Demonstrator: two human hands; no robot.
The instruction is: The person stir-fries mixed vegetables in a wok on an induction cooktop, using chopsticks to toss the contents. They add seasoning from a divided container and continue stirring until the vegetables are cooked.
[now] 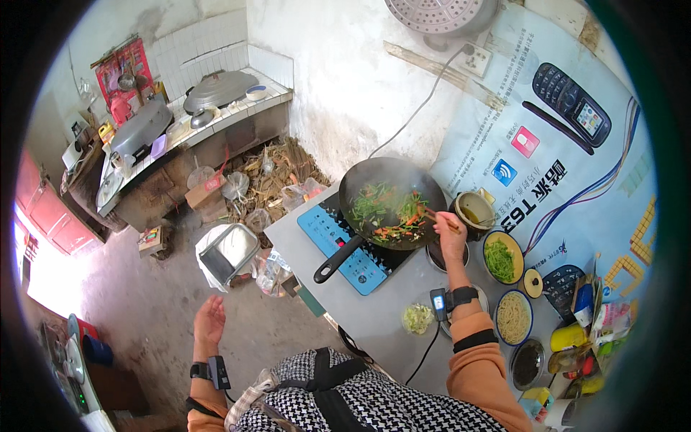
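Note:
My right hand (452, 239) grips wooden chopsticks (440, 217), their tips among the green vegetable strips and orange shreds (381, 216) in a steaming black wok (356, 180). The wok stands on a blue induction cooker (320, 241), its handle toward the lower left. My left hand (209, 317) hangs open with loosely bent fingers and holds nothing, off the counter's left side above the floor. Beside my right hand are a pot with dark yellow liquid (479, 201) and a bowl of green strips (500, 261). Nearer me are a bowl of noodles (512, 317) and chopped pale vegetable (417, 314).
Bottles and packets (576, 338) crowd the counter's right end, beside a dark bowl (527, 366). A tiled ledge (183, 137) with covered pans runs along the back left. Kindling and bags (281, 180) lie below it. A white-lined basket (227, 255) sits left of the counter (302, 266).

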